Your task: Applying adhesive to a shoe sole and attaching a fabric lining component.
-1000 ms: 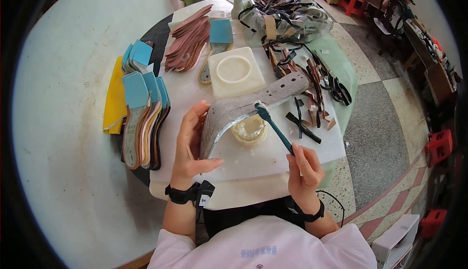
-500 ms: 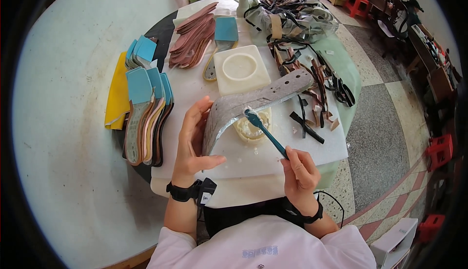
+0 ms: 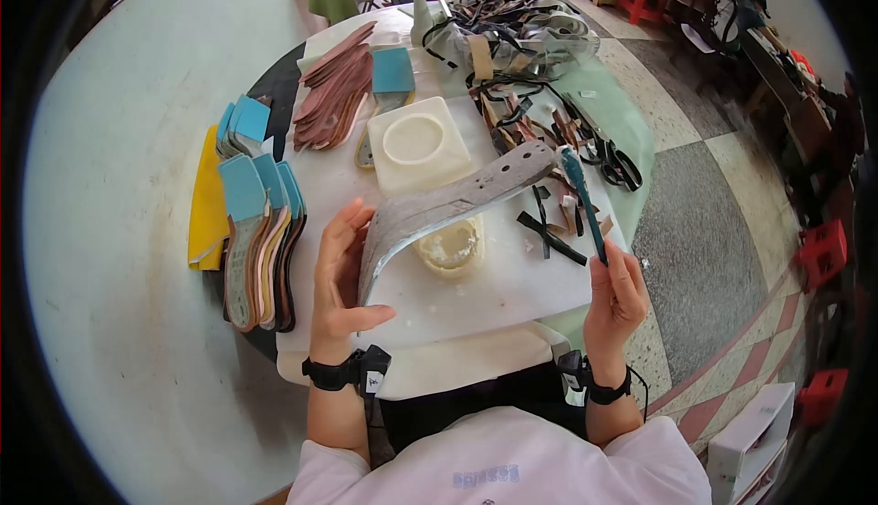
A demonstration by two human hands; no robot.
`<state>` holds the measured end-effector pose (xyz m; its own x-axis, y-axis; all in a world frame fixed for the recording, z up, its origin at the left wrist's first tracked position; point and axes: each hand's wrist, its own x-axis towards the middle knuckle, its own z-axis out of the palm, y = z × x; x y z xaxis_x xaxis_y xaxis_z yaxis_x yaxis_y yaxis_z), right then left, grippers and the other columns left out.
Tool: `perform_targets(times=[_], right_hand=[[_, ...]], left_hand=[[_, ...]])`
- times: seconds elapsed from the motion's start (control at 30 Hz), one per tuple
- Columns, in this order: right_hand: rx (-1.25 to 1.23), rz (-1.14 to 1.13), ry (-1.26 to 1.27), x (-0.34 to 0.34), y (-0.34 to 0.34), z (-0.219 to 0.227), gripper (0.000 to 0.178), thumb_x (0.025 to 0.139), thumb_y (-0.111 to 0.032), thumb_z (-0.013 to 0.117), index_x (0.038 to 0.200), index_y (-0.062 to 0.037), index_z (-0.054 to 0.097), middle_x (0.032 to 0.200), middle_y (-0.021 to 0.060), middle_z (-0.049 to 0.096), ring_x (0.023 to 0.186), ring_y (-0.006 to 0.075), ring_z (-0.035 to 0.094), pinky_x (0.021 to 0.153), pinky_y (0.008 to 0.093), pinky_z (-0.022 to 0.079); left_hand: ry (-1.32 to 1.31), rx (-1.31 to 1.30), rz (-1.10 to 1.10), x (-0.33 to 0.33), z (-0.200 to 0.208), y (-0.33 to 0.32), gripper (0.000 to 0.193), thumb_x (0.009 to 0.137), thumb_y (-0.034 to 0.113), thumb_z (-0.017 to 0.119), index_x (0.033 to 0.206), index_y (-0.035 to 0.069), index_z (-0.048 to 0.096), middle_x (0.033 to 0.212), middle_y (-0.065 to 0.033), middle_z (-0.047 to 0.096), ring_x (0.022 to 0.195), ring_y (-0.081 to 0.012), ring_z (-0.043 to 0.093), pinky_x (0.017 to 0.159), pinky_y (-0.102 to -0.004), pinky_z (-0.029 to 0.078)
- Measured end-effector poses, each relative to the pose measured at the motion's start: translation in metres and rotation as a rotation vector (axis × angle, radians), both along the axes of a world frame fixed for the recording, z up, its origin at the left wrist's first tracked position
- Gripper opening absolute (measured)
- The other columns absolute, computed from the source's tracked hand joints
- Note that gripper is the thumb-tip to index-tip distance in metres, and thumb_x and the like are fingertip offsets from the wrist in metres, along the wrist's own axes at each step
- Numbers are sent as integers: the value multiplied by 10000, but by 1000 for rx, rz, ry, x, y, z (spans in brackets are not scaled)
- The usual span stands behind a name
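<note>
My left hand point(image 3: 337, 281) holds a grey, curved shoe insole point(image 3: 439, 208) at its wide, bent-down end, fingers behind it and the thumb apart in front. The insole's narrower end, with a few small holes, points up to the right. Pinched by its handle in my right hand point(image 3: 617, 299) is a teal brush point(image 3: 584, 203), held nearly upright. Its whitish, paste-smeared tip is close beside the insole's right end; whether they touch I cannot tell. Below the insole sits an open tub of cream-coloured paste point(image 3: 451, 249), partly covered by it.
Left on the table are stacked insoles with blue ends point(image 3: 251, 194) and a yellow sheet point(image 3: 207, 208). Behind stand a white square plastic container point(image 3: 439, 171) and a pile of brownish-pink pieces point(image 3: 329, 93). Dark strips and scraps point(image 3: 521, 125) lie at right, below a heaped clear bag point(image 3: 549, 43).
The brush has moved right, from the insole's middle to its right end, and turned more upright. My right hand has shifted right with it. My left hand keeps its hold on the insole.
</note>
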<state>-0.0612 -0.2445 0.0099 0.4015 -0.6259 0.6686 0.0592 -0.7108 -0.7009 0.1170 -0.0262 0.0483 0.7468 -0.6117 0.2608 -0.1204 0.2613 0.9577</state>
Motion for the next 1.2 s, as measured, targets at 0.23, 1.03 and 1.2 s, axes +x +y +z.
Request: perform_targets(times=[0.23,1.03,1.2], right_hand=[[-47,44,-12,0,-1,0,344,778,99,610,1104,-10,614,888,111,606,694,148,583,609,223,466],[-13,-10,-6,-8,8,1,324,781,78,620,1097,9,607,877,97,620,707,126,585,602,209,454],[50,54,66,-16,17,-3,309,798,59,612,1105,16,603,887,89,621,694,94,562,582,201,433]], left_hand=[[-56,55,75,-5,3,-5,1083,415,266,717,1366,0,272,1285,-128,443,1097,-190,454,876,-271,339],[-42,-14,-7,0,-1,3,1036,433,140,711,1369,19,283,1304,-115,409,1203,-224,400,1026,-299,266],[-47,-43,123,1,-2,6,1012,419,231,634,1349,-5,314,1219,-156,474,1005,-221,496,845,-280,364]])
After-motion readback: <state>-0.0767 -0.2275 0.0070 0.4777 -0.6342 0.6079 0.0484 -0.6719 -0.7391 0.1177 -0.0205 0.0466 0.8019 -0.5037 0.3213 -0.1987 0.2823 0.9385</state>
